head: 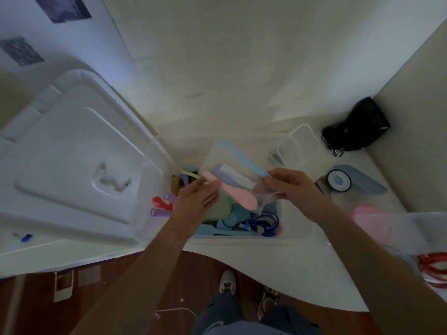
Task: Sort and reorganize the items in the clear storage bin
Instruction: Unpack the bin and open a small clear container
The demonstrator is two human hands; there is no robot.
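Note:
A clear storage bin (294, 234) stands on the white table, full of small items: a coiled blue cable (264, 223), teal round pieces (238, 213), a green piece (221, 205). Above the bin I hold a clear zip bag (225, 155) with a blue seal strip. Inside it lie a pink oblong item (238, 195) and a lavender one (229, 177). My right hand (294, 189) pinches the bag's lower right corner. My left hand (197, 201) touches the bag's left side by the pink item.
The bin's white lid (72, 151) leans at the left. Purple clips (157, 212) and a red piece (160, 203) lie beside the bin. At the right are a small clear container (298, 146), a black pouch (362, 126), a blue scale (339, 181), a pink item (370, 218) and red cable (435, 267).

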